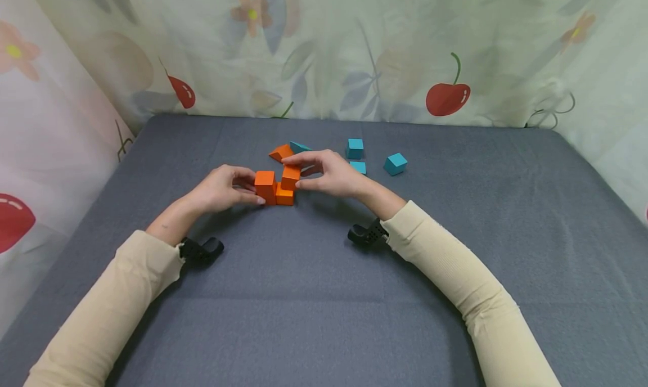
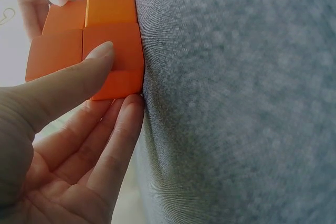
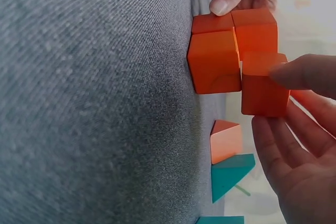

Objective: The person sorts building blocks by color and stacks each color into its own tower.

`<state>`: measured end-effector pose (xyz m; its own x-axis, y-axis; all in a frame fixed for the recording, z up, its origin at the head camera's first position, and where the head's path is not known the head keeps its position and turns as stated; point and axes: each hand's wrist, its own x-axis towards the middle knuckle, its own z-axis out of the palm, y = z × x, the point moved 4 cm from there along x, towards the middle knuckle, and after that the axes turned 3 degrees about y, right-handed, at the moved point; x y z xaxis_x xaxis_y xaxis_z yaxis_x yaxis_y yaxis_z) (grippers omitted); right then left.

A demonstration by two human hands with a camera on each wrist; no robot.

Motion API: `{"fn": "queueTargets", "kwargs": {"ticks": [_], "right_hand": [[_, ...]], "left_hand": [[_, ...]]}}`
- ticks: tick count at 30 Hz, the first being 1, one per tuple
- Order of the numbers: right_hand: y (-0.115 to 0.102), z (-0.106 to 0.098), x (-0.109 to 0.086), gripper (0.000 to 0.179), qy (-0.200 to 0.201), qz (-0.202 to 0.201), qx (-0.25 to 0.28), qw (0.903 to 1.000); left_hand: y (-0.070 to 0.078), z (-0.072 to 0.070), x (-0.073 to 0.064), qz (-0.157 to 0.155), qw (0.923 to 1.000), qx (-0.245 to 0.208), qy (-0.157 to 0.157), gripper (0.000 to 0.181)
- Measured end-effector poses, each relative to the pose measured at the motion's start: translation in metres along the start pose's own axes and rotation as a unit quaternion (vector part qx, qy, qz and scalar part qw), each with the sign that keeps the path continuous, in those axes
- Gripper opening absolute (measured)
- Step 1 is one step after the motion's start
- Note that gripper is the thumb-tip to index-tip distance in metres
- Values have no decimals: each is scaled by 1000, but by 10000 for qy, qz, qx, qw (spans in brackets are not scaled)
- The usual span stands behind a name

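Between the two hands is a small block of four cubes, two over two; the right hand (image 1: pixel 334 173) pinches the upper cube on its own side, a smooth orange wood-like cube (image 3: pixel 262 98), between thumb and fingertips; that held cube sits a little out of line above a lower orange wood-like cube (image 3: pixel 212 64), and whether its weight rests there I cannot tell; the left hand (image 1: pixel 221 187) holds the pair on its side, its thumb laid on the near face of the bottom orange wood-like cube (image 2: pixel 126 45) and its fingers by the outer side, with the top orange wood-like cube (image 2: pixel 55 53) above; all four look light and stiff, unlikely to dent or break, yet the flat faces may slide over one another at a nudge; the best hold seems to be by opposite faces, high on the sides, so that the underside is left free and the neighbours are not knocked; just beyond the right hand's fingertips lie an orange triangular wood-like prism (image 1: pixel 280 152) and a teal triangular wood-like prism (image 3: pixel 231 174); past its knuckles are three teal wood-like cubes (image 1: pixel 395 163); the grey cloth (image 1: pixel 304 319) beneath probably gives some grip.
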<state>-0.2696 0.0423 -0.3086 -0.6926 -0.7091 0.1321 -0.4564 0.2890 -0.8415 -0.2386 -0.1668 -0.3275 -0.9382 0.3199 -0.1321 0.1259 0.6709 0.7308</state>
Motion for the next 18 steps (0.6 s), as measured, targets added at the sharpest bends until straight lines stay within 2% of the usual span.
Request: {"fn": "queueTargets", "kwargs": {"ticks": [6, 18], "right_hand": [[-2, 1, 1, 49, -118, -259, 5, 9996], [-3, 6, 2, 53, -232, -338, 11, 9992]], "left_hand": [[0, 0, 0, -28, 10000, 9, 9, 44], [1, 1, 0, -9, 10000, 12, 44, 42]]}}
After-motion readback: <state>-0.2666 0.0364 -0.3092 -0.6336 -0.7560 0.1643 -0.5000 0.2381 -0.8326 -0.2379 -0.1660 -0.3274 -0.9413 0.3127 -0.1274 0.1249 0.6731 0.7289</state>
